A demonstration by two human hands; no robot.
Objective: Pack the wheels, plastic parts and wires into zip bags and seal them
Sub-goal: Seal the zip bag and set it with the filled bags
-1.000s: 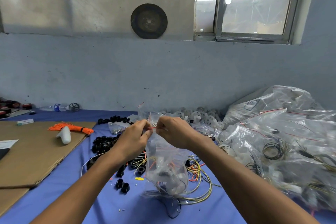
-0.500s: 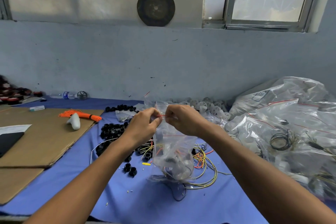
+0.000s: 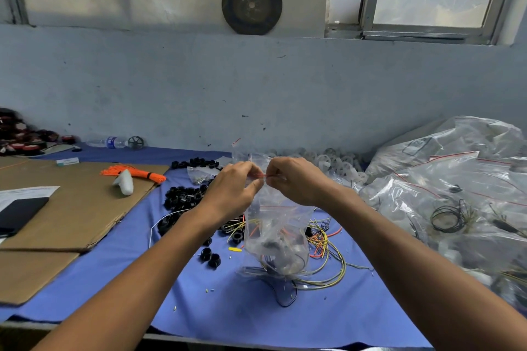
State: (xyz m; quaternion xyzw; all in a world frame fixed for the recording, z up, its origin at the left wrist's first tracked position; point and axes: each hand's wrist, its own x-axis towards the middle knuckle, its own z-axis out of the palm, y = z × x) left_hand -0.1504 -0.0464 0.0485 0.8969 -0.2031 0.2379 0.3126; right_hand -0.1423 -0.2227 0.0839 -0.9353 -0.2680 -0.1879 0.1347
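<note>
Both left hand [image 3: 231,192] and right hand [image 3: 297,181] pinch bag [image 3: 275,232].

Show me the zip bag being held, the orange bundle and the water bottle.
zip bag [image 3: 276,234]: head view, clear middle of its body.
orange bundle [image 3: 141,174]: head view, strands near its middle.
water bottle [image 3: 112,142]: head view, its blue label.

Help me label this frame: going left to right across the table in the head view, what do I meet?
Dark flat device → orange bundle → black wheels → left hand → right hand → heap of filled bags. Both hands pinch the zip bag top.
</note>
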